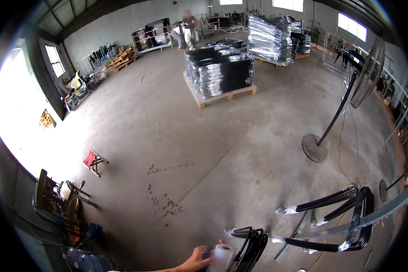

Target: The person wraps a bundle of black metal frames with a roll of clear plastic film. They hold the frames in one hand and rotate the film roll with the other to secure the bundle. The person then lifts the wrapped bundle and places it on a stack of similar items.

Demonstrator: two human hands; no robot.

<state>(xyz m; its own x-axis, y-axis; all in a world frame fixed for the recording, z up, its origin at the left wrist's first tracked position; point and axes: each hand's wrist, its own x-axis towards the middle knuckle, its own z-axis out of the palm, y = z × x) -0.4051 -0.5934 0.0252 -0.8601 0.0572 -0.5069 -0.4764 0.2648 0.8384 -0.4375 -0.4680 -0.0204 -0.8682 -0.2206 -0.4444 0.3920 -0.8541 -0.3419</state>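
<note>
roll position: roll of clear stretch film (222, 257) at about 6 o'clock in the frame, bottom edge, touching the hand on its 3 o'clock side
hand: left hand (196, 260) comes in from the lower edge, fingers curled round the roll's side, thumb up near its top – a holding grip, partly closed
other hand: right hand not in view
roll look: white-translucent, cylinder standing roughly upright, glossy; lower part cut by the frame edge
next to roll: black metal frames (251, 247) at 3 o'clock of the roll, just beside it, maybe touching – cannot tell; tube ends wrapped in clear film
further right: more black bent tube frames (349, 213) at 4 o'clock of the frame, ends film-wrapped, leaning on a grey metal bar (371, 216)
floor: bare concrete floor (204, 149), dark drip spots near centre
fan: pedestal fan (365, 75) at 2–3 o'clock, round base on the floor
pallets: wrapped black stack on a wooden pallet (220, 72) at 12 o'clock, second wrapped stack (269, 38) behind it
person: someone standing far off at 12 o'clock (188, 27), well apart from the hand
left side: small red folding stool (94, 161) at 9 o'clock; water jugs (88, 262) at 7 o'clock
</note>
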